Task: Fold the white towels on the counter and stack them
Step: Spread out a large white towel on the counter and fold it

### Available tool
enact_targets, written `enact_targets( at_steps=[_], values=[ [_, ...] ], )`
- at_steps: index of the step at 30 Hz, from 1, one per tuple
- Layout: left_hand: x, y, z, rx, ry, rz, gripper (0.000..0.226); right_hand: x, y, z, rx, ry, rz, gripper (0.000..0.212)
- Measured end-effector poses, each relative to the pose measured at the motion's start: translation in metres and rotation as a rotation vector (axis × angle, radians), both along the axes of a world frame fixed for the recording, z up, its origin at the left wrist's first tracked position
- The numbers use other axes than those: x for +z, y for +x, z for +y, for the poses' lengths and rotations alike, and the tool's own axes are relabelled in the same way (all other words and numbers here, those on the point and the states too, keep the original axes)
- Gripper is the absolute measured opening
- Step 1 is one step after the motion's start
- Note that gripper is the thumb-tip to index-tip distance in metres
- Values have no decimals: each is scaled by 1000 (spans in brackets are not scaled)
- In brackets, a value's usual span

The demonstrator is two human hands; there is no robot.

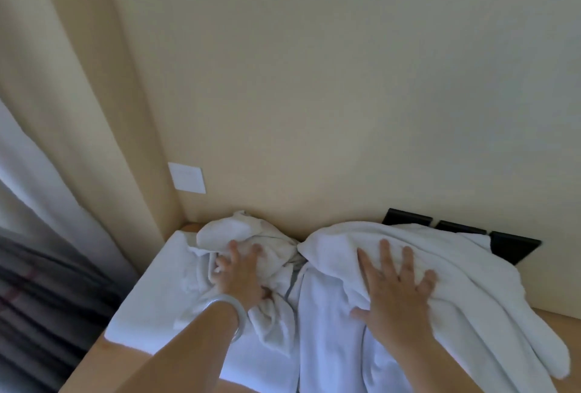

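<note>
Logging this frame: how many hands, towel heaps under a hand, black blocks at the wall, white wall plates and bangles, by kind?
hands: 2, left hand and right hand
towel heaps under a hand: 2, crumpled towel and large towel
black blocks: 3
wall plate, white: 1
bangle: 1
total: 9

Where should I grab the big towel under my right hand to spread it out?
Probably take the big towel by its long lobe lying nearest you on the right: pinch that free edge from the right. The middle under your right hand is bunched in folds, showing no clear edge.
</note>
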State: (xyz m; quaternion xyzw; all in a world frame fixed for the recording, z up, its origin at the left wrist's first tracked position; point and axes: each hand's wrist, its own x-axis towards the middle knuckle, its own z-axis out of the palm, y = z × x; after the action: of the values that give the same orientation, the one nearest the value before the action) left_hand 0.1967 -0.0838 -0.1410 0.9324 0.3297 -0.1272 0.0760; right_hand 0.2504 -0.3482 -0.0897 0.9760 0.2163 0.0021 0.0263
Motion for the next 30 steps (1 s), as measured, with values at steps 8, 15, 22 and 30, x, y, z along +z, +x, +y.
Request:
enact_targets(
  at_steps=[8,15,22,30],
  values=[
    [58,19,-10,-114,-368,-550,61,11,-26,-46,-82,69,-134,109],
    [106,24,-111,-393,-795,-906,39,12,-37,-93,-223,116,-131,87],
    [12,53,-134,-68,-1073,-617,33,4,-28,-121,-190,59,-137,80],
    [-69,87,-118,-151,-610,-294,79,11,19,-111,-84,130,182,101]
  ],
)
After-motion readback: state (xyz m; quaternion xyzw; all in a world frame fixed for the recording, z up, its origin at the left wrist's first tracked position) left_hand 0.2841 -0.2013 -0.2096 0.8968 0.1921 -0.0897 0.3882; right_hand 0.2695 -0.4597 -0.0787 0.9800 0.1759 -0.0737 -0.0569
